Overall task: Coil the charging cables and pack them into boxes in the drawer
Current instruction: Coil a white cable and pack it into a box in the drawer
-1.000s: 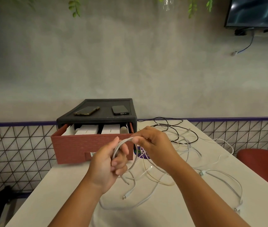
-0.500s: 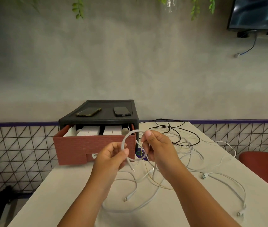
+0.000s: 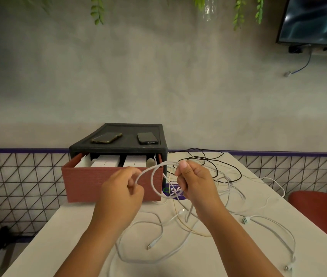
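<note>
A grey plaster wall (image 3: pixel 138 76) carries a dark screen (image 3: pixel 314 21); a red chair (image 3: pixel 318 208) stands beside the white table (image 3: pixel 59 236).

matt white cable (image 3: pixel 154 176), woven-textured red drawer (image 3: pixel 82 184), smooth matt table (image 3: pixel 59 236).

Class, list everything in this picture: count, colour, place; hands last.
Table: one, white, foreground.
Cabinet: one, black, on table.
Drawer: one, red-brown, open in cabinet.
Boxes: at least two, white, in drawer.
Phones: two, dark, on cabinet.
Held cable: one, white, looped between hands.
Loose cables: several, white, on table.
Black cable: one, table's far side.
Chair: one, red, right of table.
Screen: one, dark, upper right wall.
Left hand: pinches held cable.
Right hand: grips held cable.
</note>
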`<state>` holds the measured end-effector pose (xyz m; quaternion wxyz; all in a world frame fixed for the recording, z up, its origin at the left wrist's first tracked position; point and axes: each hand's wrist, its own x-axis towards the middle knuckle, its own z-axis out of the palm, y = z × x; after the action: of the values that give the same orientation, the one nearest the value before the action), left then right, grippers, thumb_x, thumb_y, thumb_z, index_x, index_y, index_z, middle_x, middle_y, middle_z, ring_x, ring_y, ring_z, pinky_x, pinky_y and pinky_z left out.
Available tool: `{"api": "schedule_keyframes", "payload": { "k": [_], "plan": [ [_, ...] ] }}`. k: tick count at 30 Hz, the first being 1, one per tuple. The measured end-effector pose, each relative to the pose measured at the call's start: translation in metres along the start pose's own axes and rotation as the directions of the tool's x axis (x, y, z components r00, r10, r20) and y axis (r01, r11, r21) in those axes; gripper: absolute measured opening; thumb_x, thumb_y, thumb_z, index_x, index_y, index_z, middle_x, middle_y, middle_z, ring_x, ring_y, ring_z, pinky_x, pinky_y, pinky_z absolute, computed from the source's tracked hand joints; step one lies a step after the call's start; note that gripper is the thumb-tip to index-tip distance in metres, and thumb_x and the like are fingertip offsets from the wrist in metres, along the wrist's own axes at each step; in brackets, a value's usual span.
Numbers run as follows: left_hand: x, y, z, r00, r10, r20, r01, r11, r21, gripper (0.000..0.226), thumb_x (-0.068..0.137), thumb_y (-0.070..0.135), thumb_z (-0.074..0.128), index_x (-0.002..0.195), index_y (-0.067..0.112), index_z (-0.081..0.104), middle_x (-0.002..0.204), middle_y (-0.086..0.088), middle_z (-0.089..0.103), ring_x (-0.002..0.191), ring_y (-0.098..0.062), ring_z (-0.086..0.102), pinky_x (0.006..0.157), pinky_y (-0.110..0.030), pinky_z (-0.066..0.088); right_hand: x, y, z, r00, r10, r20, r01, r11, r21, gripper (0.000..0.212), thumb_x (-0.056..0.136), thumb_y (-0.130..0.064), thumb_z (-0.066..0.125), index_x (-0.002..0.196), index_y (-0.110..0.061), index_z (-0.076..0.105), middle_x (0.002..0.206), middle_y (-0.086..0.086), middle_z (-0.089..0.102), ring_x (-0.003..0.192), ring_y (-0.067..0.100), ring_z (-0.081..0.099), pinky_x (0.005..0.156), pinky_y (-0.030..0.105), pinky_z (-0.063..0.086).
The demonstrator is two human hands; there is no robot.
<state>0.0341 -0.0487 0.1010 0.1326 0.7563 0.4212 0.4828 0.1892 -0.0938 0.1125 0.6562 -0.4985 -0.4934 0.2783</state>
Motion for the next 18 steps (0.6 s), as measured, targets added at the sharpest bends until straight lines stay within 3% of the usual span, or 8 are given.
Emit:
{"api": "schedule_keyframes", "payload": {
  "k": [2, 3, 4, 6, 8, 10, 14, 18],
  "plan": [
    [0.002, 0.0, 0.002, 0.998, -0.055, 0.001, 0.055, 0.995, -0.082, 0.019, 0.084, 0.001, 0.057, 0.078, 0.019, 0.06, 0.077, 0.002, 0.06, 0.066, -0.011, 0.055, 0.054, -0.012, 0.041, -0.003, 0.001, 0.0, 0.999, 0.034, 0.04, -0.036, 0.997, 0.068, 0.036, 0.098, -0.022, 0.039, 0.068, -0.009, 0.052, 0.043, -0.003, 0.039, 0.037, 0.005, 0.027, 0.037, 0.015, 0.022],
    [0.002, 0.003, 0.004, 0.989, -0.14, 0.051, 0.147, 0.963, -0.227, 0.017, 0.084, -0.001, 0.057, 0.076, 0.013, 0.062, 0.077, -0.002, 0.064, 0.07, -0.018, 0.06, 0.059, -0.013, 0.044, -0.003, 0.002, 0.001, 0.997, 0.041, 0.061, -0.047, 0.994, 0.1, 0.036, 0.098, -0.022, 0.039, 0.068, -0.009, 0.052, 0.045, -0.001, 0.041, 0.037, 0.006, 0.027, 0.037, 0.016, 0.022],
    [0.002, 0.007, 0.006, 0.963, -0.233, 0.135, 0.268, 0.866, -0.423, 0.017, 0.085, -0.003, 0.055, 0.076, 0.009, 0.062, 0.075, -0.006, 0.067, 0.074, -0.023, 0.063, 0.063, -0.017, 0.049, -0.005, 0.002, 0.002, 0.996, 0.042, 0.074, -0.05, 0.991, 0.12, 0.035, 0.099, -0.022, 0.038, 0.068, -0.01, 0.052, 0.047, 0.0, 0.043, 0.037, 0.007, 0.028, 0.037, 0.017, 0.023],
    [0.0, 0.018, 0.006, 0.87, -0.355, 0.342, 0.484, 0.486, -0.728, 0.021, 0.089, -0.006, 0.046, 0.076, 0.003, 0.059, 0.064, -0.007, 0.064, 0.07, -0.023, 0.066, 0.058, -0.024, 0.056, -0.006, 0.003, 0.002, 0.997, 0.029, 0.077, -0.039, 0.99, 0.138, 0.035, 0.099, -0.022, 0.038, 0.069, -0.01, 0.051, 0.05, 0.001, 0.047, 0.037, 0.009, 0.033, 0.037, 0.017, 0.027],
    [-0.001, 0.024, 0.006, 0.818, -0.371, 0.44, 0.536, 0.212, -0.817, 0.023, 0.093, -0.002, 0.041, 0.079, 0.002, 0.059, 0.062, -0.008, 0.061, 0.062, -0.019, 0.067, 0.056, -0.024, 0.058, -0.007, 0.004, 0.001, 0.997, 0.025, 0.076, -0.037, 0.987, 0.158, 0.035, 0.099, -0.023, 0.037, 0.069, -0.011, 0.051, 0.052, 0.001, 0.05, 0.037, 0.01, 0.037, 0.039, 0.018, 0.03],
    [-0.002, 0.026, 0.006, 0.803, -0.343, 0.487, 0.539, 0.069, -0.84, 0.023, 0.094, 0.003, 0.041, 0.086, 0.003, 0.063, 0.067, -0.008, 0.064, 0.064, -0.016, 0.069, 0.064, -0.025, 0.057, -0.007, 0.004, 0.001, 0.996, 0.043, 0.084, -0.059, 0.978, 0.198, 0.035, 0.098, -0.026, 0.038, 0.069, -0.012, 0.051, 0.054, 0.003, 0.051, 0.038, 0.011, 0.039, 0.041, 0.019, 0.031],
    [-0.003, 0.027, 0.007, 0.784, -0.265, 0.561, 0.589, 0.035, -0.807, 0.022, 0.077, 0.014, 0.053, 0.085, 0.01, 0.073, 0.079, -0.003, 0.071, 0.075, -0.013, 0.066, 0.081, -0.036, 0.052, -0.009, 0.007, 0.003, 0.993, 0.06, 0.102, -0.09, 0.943, 0.322, 0.031, 0.093, -0.029, 0.041, 0.071, -0.01, 0.05, 0.053, 0.004, 0.051, 0.038, 0.011, 0.04, 0.039, 0.019, 0.034],
    [-0.004, 0.027, 0.007, 0.759, -0.212, 0.615, 0.648, 0.159, -0.745, 0.025, 0.068, 0.015, 0.056, 0.078, 0.02, 0.078, 0.061, 0.003, 0.056, 0.053, -0.006, 0.043, 0.054, -0.02, 0.04, -0.01, 0.009, 0.002, 0.993, 0.065, 0.1, -0.098, 0.924, 0.369, 0.03, 0.092, -0.03, 0.042, 0.071, -0.009, 0.049, 0.052, 0.004, 0.052, 0.037, 0.011, 0.04, 0.039, 0.019, 0.035]
  ]
}}
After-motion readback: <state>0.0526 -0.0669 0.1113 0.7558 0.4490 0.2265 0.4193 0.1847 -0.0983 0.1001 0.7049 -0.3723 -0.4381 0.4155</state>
